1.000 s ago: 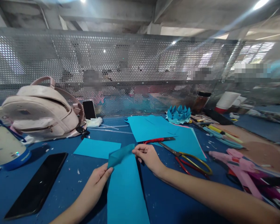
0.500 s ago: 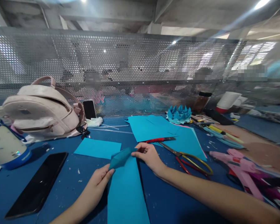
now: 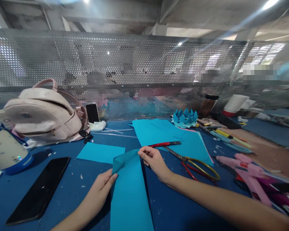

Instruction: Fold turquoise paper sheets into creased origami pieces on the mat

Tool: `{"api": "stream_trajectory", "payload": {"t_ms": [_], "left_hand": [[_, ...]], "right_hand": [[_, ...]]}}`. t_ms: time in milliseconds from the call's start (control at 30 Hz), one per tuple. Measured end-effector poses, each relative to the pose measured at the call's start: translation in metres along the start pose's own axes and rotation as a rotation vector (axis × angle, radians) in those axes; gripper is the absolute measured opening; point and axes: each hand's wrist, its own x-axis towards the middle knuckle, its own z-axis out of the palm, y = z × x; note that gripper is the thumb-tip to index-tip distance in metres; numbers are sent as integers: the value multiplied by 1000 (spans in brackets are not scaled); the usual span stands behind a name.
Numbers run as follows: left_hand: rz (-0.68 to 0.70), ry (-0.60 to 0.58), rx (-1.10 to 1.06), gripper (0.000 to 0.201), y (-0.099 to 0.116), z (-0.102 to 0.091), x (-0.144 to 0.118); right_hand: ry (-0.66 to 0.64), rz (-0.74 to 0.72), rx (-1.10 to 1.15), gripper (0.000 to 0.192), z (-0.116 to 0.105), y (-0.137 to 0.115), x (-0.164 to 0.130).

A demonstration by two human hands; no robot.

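Note:
A long strip of blue paper [image 3: 130, 195] runs from the bottom edge up between my hands, its far end raised and creased. My left hand [image 3: 102, 184] pinches its left edge between thumb and fingers. At the far right corner, my right hand [image 3: 154, 160] is closed on the paper with its fingertips. Left of the strip lies a smaller blue paper rectangle [image 3: 101, 153]. Beyond my right hand are larger blue sheets [image 3: 159, 131], with red-handled scissors [image 3: 165, 144] on them. Scissors with yellow handles [image 3: 202, 165] lie to the right of that hand.
A black phone [image 3: 39, 189], a bottle [image 3: 9, 150] and a pale pink backpack [image 3: 45, 115] stand or lie at left. On the right are a pink glue gun [image 3: 248, 175], pliers [image 3: 233, 144] and a folded blue paper piece [image 3: 185, 118]. A perforated metal screen [image 3: 135, 73] rises behind.
The far end of the strip, folded over before, now stands more opened out. My right hand has shifted slightly right with the corner. My left hand stays about where it was.

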Motion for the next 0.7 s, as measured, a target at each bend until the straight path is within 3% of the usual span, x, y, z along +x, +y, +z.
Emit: {"api": "stream_trajectory", "payload": {"t_ms": [233, 700], "left_hand": [[10, -61, 67, 44, -5, -3, 2], [-3, -30, 60, 44, -3, -1, -1]], "right_hand": [[10, -10, 10, 38, 0, 0, 0], [-59, -54, -2, 34, 0, 0, -1]]}}
